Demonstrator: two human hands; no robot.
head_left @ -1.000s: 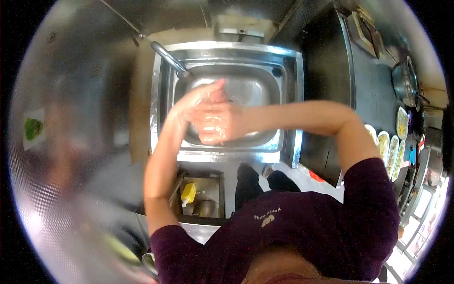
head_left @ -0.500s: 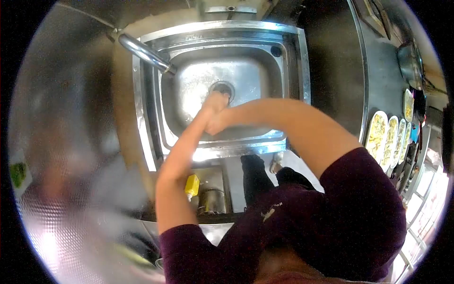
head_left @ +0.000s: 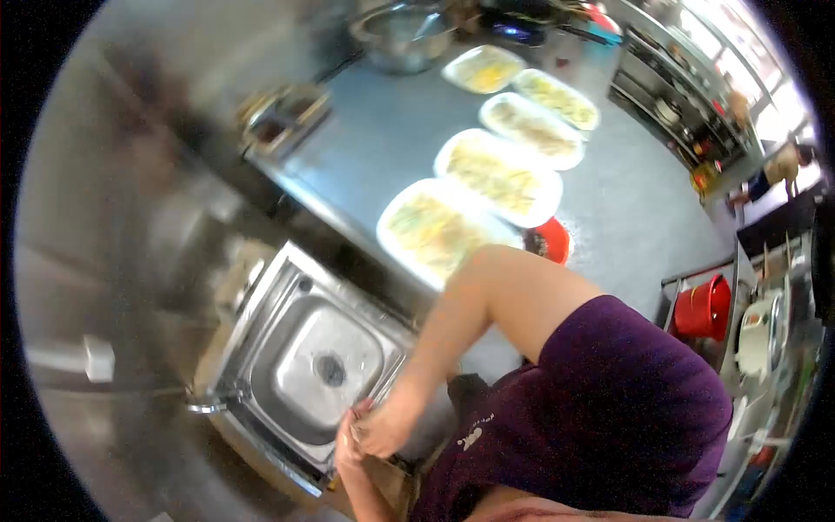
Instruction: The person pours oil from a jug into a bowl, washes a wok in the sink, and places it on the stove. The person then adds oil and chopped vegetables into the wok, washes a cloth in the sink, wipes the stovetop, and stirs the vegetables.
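Note:
Both hands meet over the near edge of a steel sink [head_left: 270, 383]. My left hand [head_left: 348, 445] is on the left, its fingers pointing up and partly covered. From the right, my right hand [head_left: 388, 428] bends over and presses against it, its fingers curled round the left hand's fingers. Blur hides the exact finger positions. I make out no object between the hands. Behind them, the drain [head_left: 330, 370] sits in the wet basin, and a curved metal tap [head_left: 213, 404] is at the sink's left side.
Several white dishes of pale, yellowish food [head_left: 496, 177] line a steel counter [head_left: 370, 113]. Near them are a red bowl [head_left: 557, 242], a large metal bowl [head_left: 404, 39] and a lit burner [head_left: 513, 33]. A red bucket [head_left: 703, 307] is at right; another person [head_left: 778, 170] stands far right.
My view has swung right, bringing the counter with dishes to the middle and the sink to the lower left. My hands have come from over the drain back to the sink's near edge, still together.

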